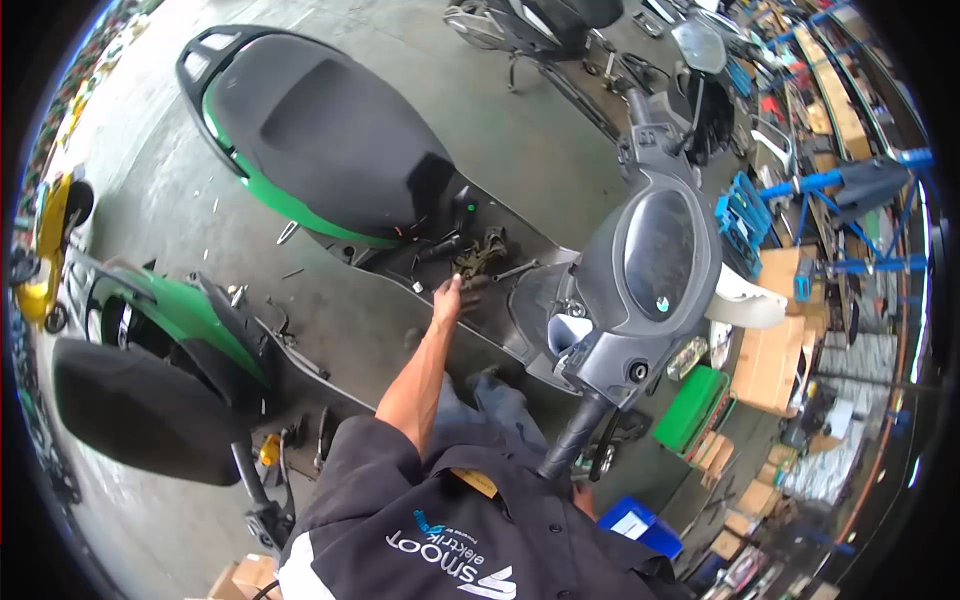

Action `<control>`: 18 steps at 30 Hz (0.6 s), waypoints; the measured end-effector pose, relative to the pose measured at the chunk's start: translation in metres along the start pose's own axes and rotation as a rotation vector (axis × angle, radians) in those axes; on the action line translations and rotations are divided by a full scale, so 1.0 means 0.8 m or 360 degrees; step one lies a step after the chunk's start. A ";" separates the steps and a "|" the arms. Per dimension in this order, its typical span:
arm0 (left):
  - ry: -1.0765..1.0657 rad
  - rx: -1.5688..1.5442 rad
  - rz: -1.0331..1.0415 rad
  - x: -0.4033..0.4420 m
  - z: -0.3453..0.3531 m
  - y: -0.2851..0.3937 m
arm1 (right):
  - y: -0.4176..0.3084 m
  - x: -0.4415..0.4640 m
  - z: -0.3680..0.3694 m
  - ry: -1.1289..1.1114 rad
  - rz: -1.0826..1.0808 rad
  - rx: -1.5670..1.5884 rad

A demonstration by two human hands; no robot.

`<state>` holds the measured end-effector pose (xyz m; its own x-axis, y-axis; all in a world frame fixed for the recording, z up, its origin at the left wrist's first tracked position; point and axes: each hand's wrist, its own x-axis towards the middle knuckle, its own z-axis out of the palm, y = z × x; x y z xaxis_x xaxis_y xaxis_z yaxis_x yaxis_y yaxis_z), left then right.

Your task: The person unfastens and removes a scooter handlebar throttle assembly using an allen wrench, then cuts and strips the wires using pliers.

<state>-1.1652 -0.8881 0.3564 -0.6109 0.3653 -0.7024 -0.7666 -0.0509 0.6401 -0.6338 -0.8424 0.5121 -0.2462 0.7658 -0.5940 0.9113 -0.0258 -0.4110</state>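
Note:
My left hand (pixel 456 299) reaches over the footboard (pixel 500 325) of a grey and green scooter (pixel 645 255). Its thumb points up, and the fingers look spread, with nothing visible in them. Just beyond the fingertips lies a crumpled olive-brown cloth or glove (pixel 482 254). A wrench-like metal tool (pixel 516 270) rests to its right, and a dark cylindrical tool (pixel 440 247) to its left. The black seat (pixel 330 140) is on the scooter's rear. Only a small part of my right hand (pixel 583 499) shows beside my shirt, below the handlebar grip; its fingers are hidden.
Another green scooter (pixel 190 330) with a black seat (pixel 140 410) stands at left. Further scooters (pixel 540 30) are behind. On the right are a green box (pixel 690 410), a blue bin (pixel 640 525), cardboard boxes (pixel 770 365), a blue crate (pixel 742 225) and cluttered shelving.

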 end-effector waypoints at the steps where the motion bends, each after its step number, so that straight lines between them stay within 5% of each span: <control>1: 0.0003 -0.0268 -0.0078 0.006 0.006 0.002 | 0.010 -0.011 0.012 -0.0025 0.0034 0.0022; 7: 0.0107 -0.0212 -0.0410 0.004 -0.032 0.002 | 0.023 -0.024 0.040 -0.0114 0.0224 0.0321; 11: -0.0093 0.0218 -0.0342 -0.071 -0.050 0.026 | 0.043 0.008 0.078 -0.0008 0.0488 0.0905; 18: -0.0377 0.0529 0.0124 -0.237 0.004 0.081 | 0.046 0.075 0.084 0.0102 0.0424 0.0630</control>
<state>-1.0984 -0.9576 0.5323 -0.5720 0.5782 -0.5818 -0.5907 0.2018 0.7812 -0.6372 -0.8407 0.4148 0.0110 0.7372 -0.6756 0.7410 -0.4597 -0.4895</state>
